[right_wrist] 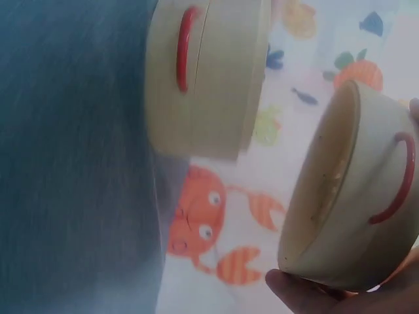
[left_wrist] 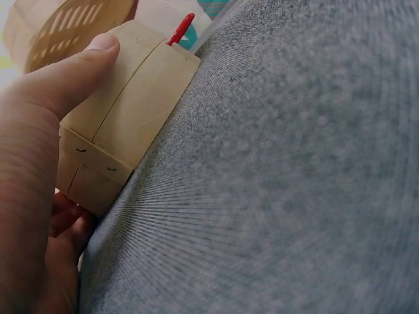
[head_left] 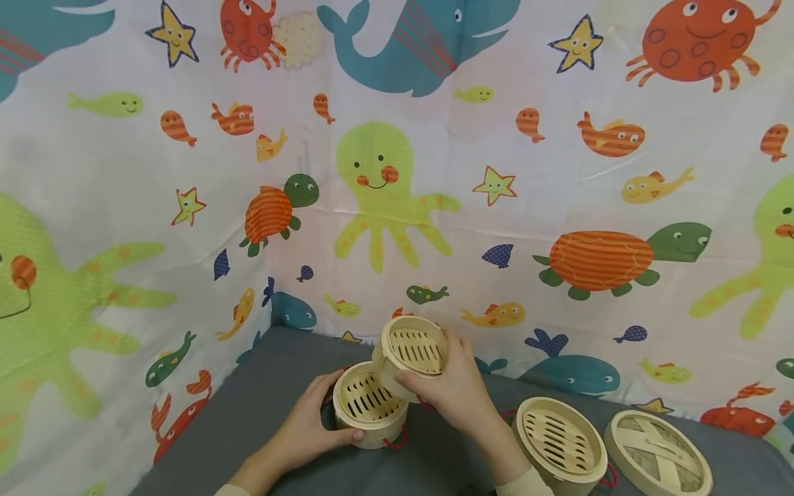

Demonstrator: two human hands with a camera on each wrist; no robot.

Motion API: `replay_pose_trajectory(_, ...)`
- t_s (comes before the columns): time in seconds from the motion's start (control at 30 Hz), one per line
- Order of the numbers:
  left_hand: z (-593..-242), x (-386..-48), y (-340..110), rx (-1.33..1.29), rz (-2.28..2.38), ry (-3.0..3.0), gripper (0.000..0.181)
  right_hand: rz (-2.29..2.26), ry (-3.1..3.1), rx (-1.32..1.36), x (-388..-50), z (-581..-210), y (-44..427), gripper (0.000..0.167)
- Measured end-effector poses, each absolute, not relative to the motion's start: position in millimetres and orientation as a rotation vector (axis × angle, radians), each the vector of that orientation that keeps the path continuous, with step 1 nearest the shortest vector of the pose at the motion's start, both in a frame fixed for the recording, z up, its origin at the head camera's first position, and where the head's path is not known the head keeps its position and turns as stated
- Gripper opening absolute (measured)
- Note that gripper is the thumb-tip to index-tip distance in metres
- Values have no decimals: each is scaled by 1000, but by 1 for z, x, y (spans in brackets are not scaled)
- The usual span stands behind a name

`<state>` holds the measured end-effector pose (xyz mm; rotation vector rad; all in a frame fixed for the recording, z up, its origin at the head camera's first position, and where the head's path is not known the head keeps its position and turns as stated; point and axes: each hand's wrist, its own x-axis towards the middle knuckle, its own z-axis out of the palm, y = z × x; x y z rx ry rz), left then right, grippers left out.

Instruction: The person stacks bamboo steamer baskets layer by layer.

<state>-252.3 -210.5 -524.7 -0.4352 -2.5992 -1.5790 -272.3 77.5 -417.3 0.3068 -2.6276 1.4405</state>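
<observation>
Two round bamboo steamer baskets are between the hands in the head view. My left hand (head_left: 304, 427) grips the lower steamer basket (head_left: 375, 435), which stands on the grey surface, thumb on its near side. The left wrist view shows that basket's wall (left_wrist: 141, 104) on the cloth under the thumb. Above and slightly right of it, my right hand (head_left: 462, 389) holds a second steamer basket (head_left: 389, 365), tilted, with its slatted floor showing. In the right wrist view, this raised basket (right_wrist: 376, 176) is apart from the lower one (right_wrist: 222, 78); both have red handles.
To the right on the grey cloth (head_left: 446, 455) stands a third slatted steamer basket (head_left: 558, 441) with red handles. Beside it lies a woven bamboo lid (head_left: 666, 455). A white curtain (head_left: 434, 158) printed with sea animals hangs behind and along the left side.
</observation>
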Motion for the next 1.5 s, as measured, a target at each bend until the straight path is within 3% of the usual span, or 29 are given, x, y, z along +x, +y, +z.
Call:
replay_pose_trajectory(0.4,-527,-253,-213,-476,-1547,-2587,112,1436,-2623,395,-270,-432,46,126)
replay_pose_trajectory(1.5,-528,-252,-210,-467,-1470,-2594,106,1230,-2738,513,-260,-450,24,135)
